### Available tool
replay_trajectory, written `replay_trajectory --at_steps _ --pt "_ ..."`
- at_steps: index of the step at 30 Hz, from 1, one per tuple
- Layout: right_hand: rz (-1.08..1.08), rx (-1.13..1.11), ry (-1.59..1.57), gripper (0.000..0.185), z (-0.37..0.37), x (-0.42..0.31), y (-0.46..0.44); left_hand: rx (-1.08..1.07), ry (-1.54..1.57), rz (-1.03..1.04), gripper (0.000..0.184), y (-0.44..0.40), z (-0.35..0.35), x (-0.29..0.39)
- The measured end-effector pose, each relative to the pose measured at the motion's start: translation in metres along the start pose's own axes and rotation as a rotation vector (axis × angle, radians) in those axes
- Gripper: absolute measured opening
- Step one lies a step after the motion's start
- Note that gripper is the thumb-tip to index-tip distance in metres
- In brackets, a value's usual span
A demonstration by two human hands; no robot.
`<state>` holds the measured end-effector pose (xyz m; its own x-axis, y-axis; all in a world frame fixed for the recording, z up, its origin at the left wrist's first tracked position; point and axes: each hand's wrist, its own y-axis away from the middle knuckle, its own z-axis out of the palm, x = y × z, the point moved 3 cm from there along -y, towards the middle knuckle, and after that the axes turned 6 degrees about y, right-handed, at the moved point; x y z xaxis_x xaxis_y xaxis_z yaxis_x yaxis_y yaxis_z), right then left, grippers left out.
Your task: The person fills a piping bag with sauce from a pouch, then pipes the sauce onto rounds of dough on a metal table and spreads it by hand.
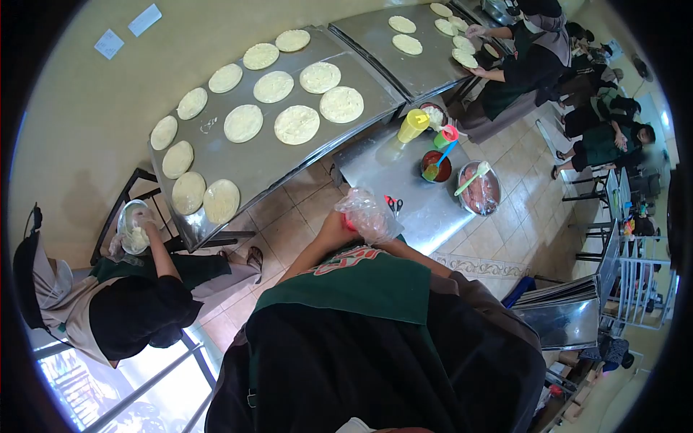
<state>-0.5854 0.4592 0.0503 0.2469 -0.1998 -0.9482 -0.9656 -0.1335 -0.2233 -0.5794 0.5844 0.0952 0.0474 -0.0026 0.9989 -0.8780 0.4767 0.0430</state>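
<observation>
My left hand (338, 229) is closed around something red at the left side of a crumpled clear plastic bag (372, 215), close in front of my green apron. The right forearm reaches in behind the bag, and my right hand is hidden by it. Black scissors with red handles (394, 205) lie on the metal table (426, 224) just beyond the bag. Farther over stand a yellow container (413, 125), a green and pink cup (446, 136), a bowl of red sauce (436, 167) with a blue-handled utensil, and a metal bowl of pinkish food (480, 189) with a pale green spoon.
Flat round dough pieces (297, 125) lie on a long steel table (216, 148) ahead. At left a person (126, 310) holds a bowl (135, 227). Another person (534, 65) handles dough at upper right. More people and a metal rack (559, 321) are at right.
</observation>
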Motion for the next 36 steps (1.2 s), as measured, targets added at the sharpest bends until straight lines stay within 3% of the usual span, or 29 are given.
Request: replay_trajectory --at_steps 5,6,9,13,15,17,20,23,24,26,29,31,32,34,35,36 --pt "-0.051 0.151 0.379 0.034 -0.041 -0.017 -0.038 0.047 0.043 0.061 0.071 -0.047 0.006 -0.045" --pt "-0.151 0.13 0.452 0.037 -0.054 0.062 -0.03 0.161 -0.112 0.172 0.068 -0.057 0.007 -0.021" --pt "-0.186 0.207 0.74 0.025 -0.073 0.028 -0.061 0.224 -0.318 0.218 0.073 -0.096 0.011 -0.045" --pt "-0.16 0.299 0.735 0.029 -0.108 0.041 -0.085 0.122 -0.328 0.03 0.076 -0.152 0.021 -0.084" --pt "-0.078 0.347 0.648 0.021 -0.118 0.067 -0.1 0.13 -0.31 0.074 0.072 -0.174 0.024 -0.106" --pt "-0.047 0.352 0.563 0.025 -0.129 0.083 -0.109 0.111 -0.33 0.116 0.069 -0.197 0.028 -0.122" --pt "0.01 0.307 0.914 0.016 -0.144 0.085 -0.131 0.033 -0.463 0.07 0.07 -0.228 0.034 -0.178" --pt "0.144 0.45 0.714 0.007 -0.156 0.096 -0.143 0.052 -0.426 -0.103 0.076 -0.251 0.037 -0.219" --pt "0.085 0.453 0.819 0.004 -0.161 0.085 -0.15 0.044 -0.431 -0.146 0.077 -0.257 0.037 -0.229" --pt "0.125 0.477 0.498 0.02 -0.167 0.097 -0.153 0.031 -0.447 -0.225 0.079 -0.26 0.036 -0.243" --pt "0.042 0.473 0.263 0.029 -0.176 0.071 -0.177 0.047 -0.62 -0.341 0.081 -0.248 0.031 -0.257" --pt "0.06 0.467 0.111 0.03 -0.176 0.045 -0.198 -0.088 -0.688 -0.47 0.075 -0.238 0.027 -0.249" --pt "0.127 0.538 -0.132 0.029 -0.171 0.037 -0.208 -0.149 -0.72 -0.533 0.072 -0.234 0.026 -0.244" --pt "0.111 0.585 -0.306 0.022 -0.165 0.023 -0.225 -0.107 -0.181 -0.651 0.06 -0.227 0.026 -0.22" --pt "0.1 0.609 -0.396 0.019 -0.16 0.02 -0.235 0.092 0.623 -0.871 0.064 -0.227 0.027 -0.157" --pt "0.13 0.633 -0.561 0.019 -0.152 0.021 -0.241 0.087 1.02 -0.895 0.076 -0.232 0.023 -0.112"
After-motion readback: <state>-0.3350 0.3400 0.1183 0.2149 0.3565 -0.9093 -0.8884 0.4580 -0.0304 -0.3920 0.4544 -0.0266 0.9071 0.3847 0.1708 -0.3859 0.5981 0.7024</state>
